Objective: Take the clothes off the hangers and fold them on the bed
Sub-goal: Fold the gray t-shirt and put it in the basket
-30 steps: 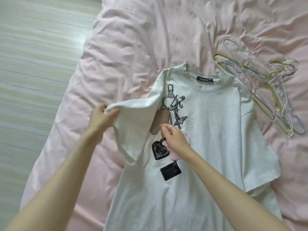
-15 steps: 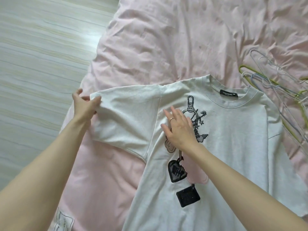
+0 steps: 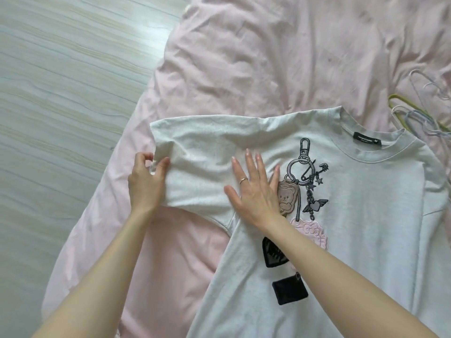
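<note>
A pale grey T-shirt [image 3: 361, 228] with a keychain print lies face up on the pink bed [image 3: 268, 59], collar to the far side. Its left sleeve [image 3: 202, 152] is spread out flat to the left. My left hand [image 3: 146, 184] pinches the hem of that sleeve between thumb and fingers. My right hand [image 3: 253, 189] lies flat with straight fingers on the shirt near the sleeve seam, pressing the cloth down beside the print. A bunch of empty wire hangers [image 3: 422, 115] lies on the bed at the right edge, partly cut off.
The pink sheet is wrinkled and hangs over the bed's left edge [image 3: 102, 206]. Pale wood-look floor [image 3: 61, 93] fills the left of the view. Bare bedding stretches beyond the shirt's collar.
The sleeve went from folded over the chest to spread flat on the left. My right hand moved from the print to the sleeve seam and flattened out. The view shifted left.
</note>
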`<state>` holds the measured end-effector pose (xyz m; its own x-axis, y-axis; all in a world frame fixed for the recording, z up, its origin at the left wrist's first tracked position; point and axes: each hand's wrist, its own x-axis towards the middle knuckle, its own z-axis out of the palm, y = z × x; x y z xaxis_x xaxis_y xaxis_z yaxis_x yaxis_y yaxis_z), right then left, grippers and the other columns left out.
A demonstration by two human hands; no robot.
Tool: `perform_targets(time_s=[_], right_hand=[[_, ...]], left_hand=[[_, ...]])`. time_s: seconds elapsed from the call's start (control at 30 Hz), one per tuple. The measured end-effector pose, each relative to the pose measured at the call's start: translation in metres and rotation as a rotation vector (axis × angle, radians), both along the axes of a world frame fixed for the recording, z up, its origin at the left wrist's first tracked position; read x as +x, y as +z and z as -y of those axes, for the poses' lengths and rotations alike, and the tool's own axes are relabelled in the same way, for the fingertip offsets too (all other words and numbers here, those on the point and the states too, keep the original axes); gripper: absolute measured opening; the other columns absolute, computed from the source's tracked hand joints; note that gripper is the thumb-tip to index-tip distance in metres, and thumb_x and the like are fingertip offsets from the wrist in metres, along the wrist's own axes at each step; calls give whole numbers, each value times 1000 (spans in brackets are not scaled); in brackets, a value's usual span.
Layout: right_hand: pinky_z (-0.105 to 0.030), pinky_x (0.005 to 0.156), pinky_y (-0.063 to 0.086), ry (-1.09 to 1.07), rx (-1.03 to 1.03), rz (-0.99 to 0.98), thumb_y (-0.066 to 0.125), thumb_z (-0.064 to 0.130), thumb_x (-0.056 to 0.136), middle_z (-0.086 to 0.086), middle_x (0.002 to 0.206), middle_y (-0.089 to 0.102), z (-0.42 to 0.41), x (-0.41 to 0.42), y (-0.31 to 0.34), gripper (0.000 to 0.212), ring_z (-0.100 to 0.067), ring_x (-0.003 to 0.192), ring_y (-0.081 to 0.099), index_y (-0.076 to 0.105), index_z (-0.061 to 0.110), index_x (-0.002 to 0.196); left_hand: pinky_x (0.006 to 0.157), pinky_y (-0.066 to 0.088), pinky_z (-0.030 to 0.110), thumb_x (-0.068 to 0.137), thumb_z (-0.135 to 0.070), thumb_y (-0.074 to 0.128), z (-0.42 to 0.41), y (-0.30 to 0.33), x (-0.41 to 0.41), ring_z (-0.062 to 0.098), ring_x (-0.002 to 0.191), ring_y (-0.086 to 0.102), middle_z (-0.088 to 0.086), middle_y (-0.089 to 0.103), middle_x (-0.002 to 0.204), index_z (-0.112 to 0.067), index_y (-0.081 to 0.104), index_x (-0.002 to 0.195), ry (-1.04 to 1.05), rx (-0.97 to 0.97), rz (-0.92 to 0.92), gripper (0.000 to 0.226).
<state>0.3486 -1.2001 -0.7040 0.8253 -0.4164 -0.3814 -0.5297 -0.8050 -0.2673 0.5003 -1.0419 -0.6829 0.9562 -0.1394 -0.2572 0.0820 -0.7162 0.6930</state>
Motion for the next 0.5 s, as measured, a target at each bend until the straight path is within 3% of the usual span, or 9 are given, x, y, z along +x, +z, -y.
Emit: perform_targets(time_s=[0.13,0.3,0.43,0.5], right_hand=[[-61,110,-13,23,3,-53,6,64,85,4,157,-17,-4,4,0,71,-20,144,-19,-1,35,150],[-52,114,-11,40,60,-45,30,52,96,1,159,-10,2,-3,8,62,-18,145,-14,8,31,151],[-36,116,-7,8,90,19,26,46,98,-3,159,4,14,-39,15,57,-18,147,-2,19,25,150],[-35,116,-5,-24,79,20,26,43,98,-2,159,7,21,-62,19,55,-17,147,2,19,24,150]], left_hand=[[76,34,34,92,-28,56,-18,-3,-4,35,100,57,14,67,98,-12,48,113,30,94,31,27],[84,37,46,93,-16,47,-11,-1,-10,40,110,50,19,54,121,-6,41,127,30,316,178,35],[92,34,51,85,-5,50,8,6,-37,38,117,44,18,48,128,-7,47,128,-212,319,379,43],[92,37,53,84,-7,49,23,4,-58,40,116,48,19,50,128,-5,52,122,-415,288,418,39]])
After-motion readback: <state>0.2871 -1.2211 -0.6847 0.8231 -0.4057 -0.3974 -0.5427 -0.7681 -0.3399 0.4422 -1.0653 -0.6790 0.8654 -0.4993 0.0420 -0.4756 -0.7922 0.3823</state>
